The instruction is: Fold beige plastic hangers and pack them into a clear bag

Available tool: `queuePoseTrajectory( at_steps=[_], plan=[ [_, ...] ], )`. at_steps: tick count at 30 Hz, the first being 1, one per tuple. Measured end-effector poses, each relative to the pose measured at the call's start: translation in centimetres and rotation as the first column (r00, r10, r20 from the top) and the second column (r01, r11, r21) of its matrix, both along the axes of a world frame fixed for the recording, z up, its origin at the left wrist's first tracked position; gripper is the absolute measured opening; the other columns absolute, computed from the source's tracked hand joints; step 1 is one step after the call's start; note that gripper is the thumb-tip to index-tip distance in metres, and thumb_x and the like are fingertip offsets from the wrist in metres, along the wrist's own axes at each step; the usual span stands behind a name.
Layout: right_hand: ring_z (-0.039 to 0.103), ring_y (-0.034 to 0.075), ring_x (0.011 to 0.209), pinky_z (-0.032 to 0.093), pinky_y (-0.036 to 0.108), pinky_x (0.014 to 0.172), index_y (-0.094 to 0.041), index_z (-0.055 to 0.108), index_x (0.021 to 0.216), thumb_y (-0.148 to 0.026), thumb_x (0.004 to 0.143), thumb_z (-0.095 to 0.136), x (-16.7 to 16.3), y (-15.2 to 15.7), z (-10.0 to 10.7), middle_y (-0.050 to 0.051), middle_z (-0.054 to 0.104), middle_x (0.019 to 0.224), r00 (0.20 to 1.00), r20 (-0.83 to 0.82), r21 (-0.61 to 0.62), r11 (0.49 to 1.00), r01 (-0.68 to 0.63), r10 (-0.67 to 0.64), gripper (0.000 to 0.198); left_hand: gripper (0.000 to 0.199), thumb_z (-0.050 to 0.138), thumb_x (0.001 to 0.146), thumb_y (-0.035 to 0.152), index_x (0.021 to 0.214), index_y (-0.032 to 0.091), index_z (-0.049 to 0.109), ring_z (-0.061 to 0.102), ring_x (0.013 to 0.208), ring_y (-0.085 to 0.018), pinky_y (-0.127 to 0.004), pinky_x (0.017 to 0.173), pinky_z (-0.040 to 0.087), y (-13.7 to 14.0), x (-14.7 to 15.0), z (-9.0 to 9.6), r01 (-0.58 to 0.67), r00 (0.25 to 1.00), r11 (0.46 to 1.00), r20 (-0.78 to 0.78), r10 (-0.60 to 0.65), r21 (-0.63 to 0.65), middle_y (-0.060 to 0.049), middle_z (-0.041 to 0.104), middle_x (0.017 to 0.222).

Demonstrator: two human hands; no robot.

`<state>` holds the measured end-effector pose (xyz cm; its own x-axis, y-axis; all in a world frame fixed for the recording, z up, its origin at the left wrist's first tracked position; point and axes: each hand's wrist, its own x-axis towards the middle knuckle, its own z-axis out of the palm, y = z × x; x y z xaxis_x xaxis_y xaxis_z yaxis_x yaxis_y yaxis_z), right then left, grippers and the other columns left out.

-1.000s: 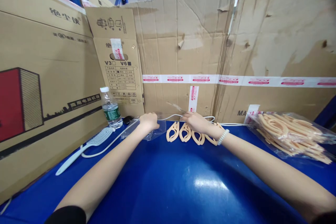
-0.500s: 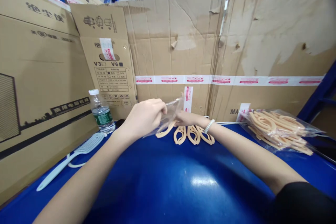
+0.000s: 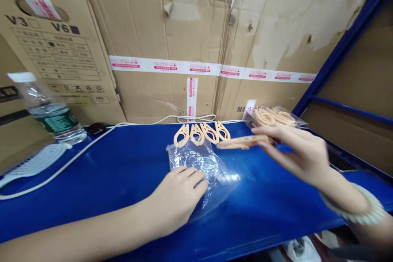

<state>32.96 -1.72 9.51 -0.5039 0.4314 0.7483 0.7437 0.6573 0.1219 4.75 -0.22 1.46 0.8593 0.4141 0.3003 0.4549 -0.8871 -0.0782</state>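
My left hand (image 3: 181,194) rests on a clear plastic bag (image 3: 211,168) lying on the blue table, its fingers curled over the near part of the bag. To the right, my right hand (image 3: 297,151) pinches one end of a beige folded hanger (image 3: 239,142) between thumb and fingers. That hanger is held edge-on above the table and slightly blurred. Several more beige folded hangers (image 3: 196,134) lie in a row just beyond the bag. Behind my right hand, a clear bag of hangers (image 3: 273,116) lies near the cardboard.
A water bottle (image 3: 55,110), a pale hairbrush (image 3: 37,161) and a small black object (image 3: 96,128) are at the left. A white cable (image 3: 89,147) runs along the back of the blue table (image 3: 123,188). Cardboard (image 3: 147,28) walls the back; a blue post (image 3: 337,49) stands right.
The plastic bag, held up before, now lies on the table under my left hand. My right hand has moved right with a hanger in it. The view has shifted closer and down.
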Motion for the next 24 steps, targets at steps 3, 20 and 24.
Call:
queuePoseTrajectory(
  at_steps=[3, 20, 24],
  plan=[
    [0.063, 0.019, 0.065, 0.047, 0.033, 0.057, -0.026, 0.06, 0.119, -0.025, 0.098, 0.047, -1.6, -4.9, -0.7, 0.004, 0.068, 0.074, 0.995, 0.095, 0.008, 1.0, 0.007, -0.007, 0.025, 0.027, 0.044, 0.09, 0.012, 0.11, 0.017, 0.061, 0.061, 0.108, -0.027, -0.045, 0.092, 0.05, -0.7, -1.1, -0.7, -0.005, 0.993, 0.997, 0.118, 0.014, -0.081, -0.01, 0.065, 0.12],
    [0.054, 0.021, 0.059, 0.041, 0.038, 0.05, -0.014, 0.07, 0.083, -0.017, 0.088, 0.05, -9.3, -3.2, -4.2, 0.01, 0.066, 0.072, 0.794, 0.553, -0.006, 0.954, -0.299, 0.252, 0.021, 0.058, 0.053, 0.088, 0.016, 0.143, 0.018, 0.034, 0.042, 0.134, -0.029, -0.052, 0.112, 0.033, -2.2, -2.0, -2.3, -0.033, 0.966, 0.983, 0.246, 0.077, -0.179, -0.012, 0.048, 0.145],
    [0.054, 0.023, 0.061, 0.04, 0.038, 0.048, -0.014, 0.07, 0.076, -0.012, 0.085, 0.05, -10.1, -2.6, -3.5, 0.013, 0.066, 0.074, 0.8, 0.571, 0.052, 0.963, -0.263, 0.187, 0.022, 0.064, 0.056, 0.086, 0.019, 0.144, 0.017, 0.03, 0.041, 0.135, -0.03, -0.053, 0.112, 0.033, -2.2, -2.0, -2.3, -0.069, 0.96, 0.981, 0.255, 0.114, -0.178, -0.016, 0.045, 0.147]
  ],
)
